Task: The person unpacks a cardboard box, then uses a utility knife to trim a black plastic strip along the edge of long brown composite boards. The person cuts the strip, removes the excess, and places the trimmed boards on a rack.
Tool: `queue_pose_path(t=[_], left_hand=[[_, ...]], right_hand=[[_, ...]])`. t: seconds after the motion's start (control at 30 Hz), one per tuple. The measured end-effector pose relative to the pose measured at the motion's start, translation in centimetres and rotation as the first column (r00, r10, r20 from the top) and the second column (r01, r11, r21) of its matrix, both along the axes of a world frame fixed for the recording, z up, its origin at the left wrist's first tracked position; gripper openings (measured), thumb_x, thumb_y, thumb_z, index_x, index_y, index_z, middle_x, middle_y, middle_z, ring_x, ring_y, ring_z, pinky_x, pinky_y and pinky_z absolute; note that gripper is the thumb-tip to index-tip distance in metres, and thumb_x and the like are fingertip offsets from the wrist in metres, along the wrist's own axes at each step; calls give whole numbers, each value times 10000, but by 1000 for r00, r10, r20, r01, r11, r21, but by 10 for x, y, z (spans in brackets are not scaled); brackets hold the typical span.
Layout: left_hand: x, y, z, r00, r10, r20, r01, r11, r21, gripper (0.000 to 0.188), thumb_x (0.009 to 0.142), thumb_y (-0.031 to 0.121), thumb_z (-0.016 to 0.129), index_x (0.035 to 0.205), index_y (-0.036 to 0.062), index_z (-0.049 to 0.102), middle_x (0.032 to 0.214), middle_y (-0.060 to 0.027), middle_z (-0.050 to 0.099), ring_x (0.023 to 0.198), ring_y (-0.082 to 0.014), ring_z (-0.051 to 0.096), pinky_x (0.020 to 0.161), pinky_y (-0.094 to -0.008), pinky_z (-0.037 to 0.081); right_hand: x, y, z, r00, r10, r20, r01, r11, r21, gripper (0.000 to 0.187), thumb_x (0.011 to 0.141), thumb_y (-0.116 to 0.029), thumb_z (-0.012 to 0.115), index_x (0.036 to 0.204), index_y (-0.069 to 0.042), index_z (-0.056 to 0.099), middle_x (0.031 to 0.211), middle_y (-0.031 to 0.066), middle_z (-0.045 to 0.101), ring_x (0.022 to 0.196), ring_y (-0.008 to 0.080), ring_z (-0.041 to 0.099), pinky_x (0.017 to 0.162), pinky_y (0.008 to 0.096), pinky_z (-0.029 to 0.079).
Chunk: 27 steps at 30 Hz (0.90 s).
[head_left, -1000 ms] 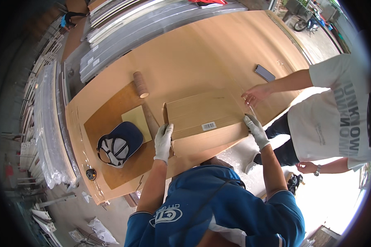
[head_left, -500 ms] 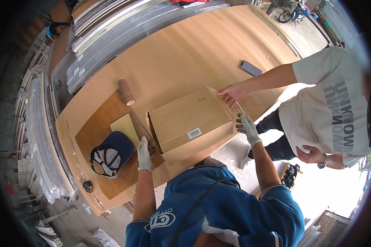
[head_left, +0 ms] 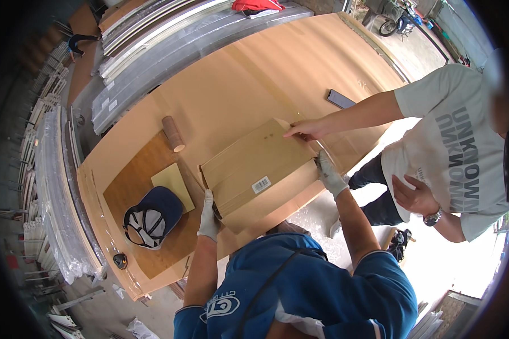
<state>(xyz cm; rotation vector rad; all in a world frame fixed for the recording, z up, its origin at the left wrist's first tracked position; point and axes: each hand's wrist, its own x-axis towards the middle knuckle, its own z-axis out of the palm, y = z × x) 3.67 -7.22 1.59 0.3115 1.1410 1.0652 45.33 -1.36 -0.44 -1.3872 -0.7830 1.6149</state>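
Observation:
A brown cardboard box (head_left: pixel 249 164) with a white label lies on the cardboard-covered table (head_left: pixel 254 73). My left hand (head_left: pixel 208 217), in a pale glove, is against the box's left end, its fingers along the edge. At the right end my gloved right hand (head_left: pixel 329 176) grips the near corner. A co-worker's bare hand (head_left: pixel 304 129) touches the far right corner of the box top. Left of the box are a dark blue cap (head_left: pixel 158 210), a yellowish flat piece (head_left: pixel 174 183) and a brown cardboard tube (head_left: pixel 173 134). The box's underside is hidden.
A co-worker (head_left: pixel 435 158) in a light T-shirt stands to the right, their other hand low. A phone (head_left: pixel 341 99) lies on the table's far right. A small black round object (head_left: pixel 120 260) sits near the left edge. Wrapped panels (head_left: pixel 170 70) are stacked beyond the table.
My right hand has moved in from the side onto the box's right end. My left hand now meets the left end. The box has shifted slightly left; the co-worker's hand has moved left onto its corner.

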Motion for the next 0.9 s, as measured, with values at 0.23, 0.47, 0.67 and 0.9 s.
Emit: queue_pose_path(t=[0.23,0.47,0.67,0.9], left_hand=[[13,-5,-5,963,65,262,-45,996,-81,671,998,606,551,1435,98,522,1332,-95,636,1191,-248,639,967,-421,556],[14,-11,-17,973,203,111,-201,979,-30,446,1077,310,511,1448,62,496,1359,-78,627,1200,-237,635,1018,-378,538],[-12,-50,-5,964,261,-46,-256,963,89,423,1052,283,524,1411,61,538,1301,-84,660,1134,-220,669,962,-356,563],[-38,-80,3,917,348,194,-338,938,-82,433,1050,351,519,1375,72,578,1241,-84,691,1058,-234,699,905,-366,589]], right_hand=[[17,0,-5,995,-103,2,103,994,-41,866,973,-763,429,1528,-98,411,1425,97,527,1277,281,541,1044,461,472],[13,2,7,976,123,178,-131,991,37,846,959,-589,646,1570,-100,327,1436,113,521,1226,276,564,987,435,528],[-8,2,78,676,-398,620,-16,834,552,865,773,-195,869,1508,-87,426,1427,168,527,1251,329,571,985,430,525],[-45,13,166,415,-417,809,-639,499,585,879,663,-116,883,1460,-120,509,1363,201,555,1265,409,550,1016,471,504]])
